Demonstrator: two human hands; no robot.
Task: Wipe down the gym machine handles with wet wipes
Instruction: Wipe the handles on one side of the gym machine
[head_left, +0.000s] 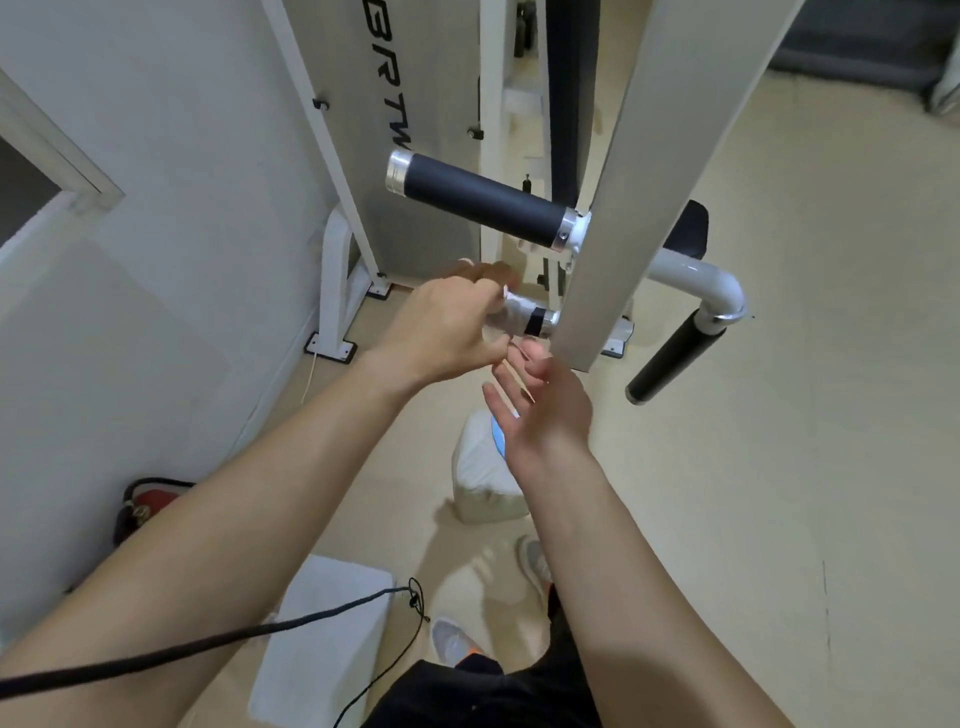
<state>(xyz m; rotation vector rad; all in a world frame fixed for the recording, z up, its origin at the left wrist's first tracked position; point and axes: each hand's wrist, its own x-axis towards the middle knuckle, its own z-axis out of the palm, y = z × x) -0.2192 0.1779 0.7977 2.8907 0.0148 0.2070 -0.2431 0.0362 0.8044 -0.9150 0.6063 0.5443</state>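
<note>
left hand (441, 322) grip clamped on wet wipe (511, 312), wrapped round lower handle (535, 323), probably so a twist cleans all sides. right hand (545, 410) just below, fingers apart, empty. white upright (597, 260) crowds the handle's inner end. wipes pack (483, 467) on floor.

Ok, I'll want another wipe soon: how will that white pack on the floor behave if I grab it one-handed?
The pack looks soft, with bulging sides, so it will probably dent and sag rather than hold shape. It sits broad on the floor, so rolling or tipping seems unlikely. Its wrapper looks smooth, perhaps slippery.
</note>
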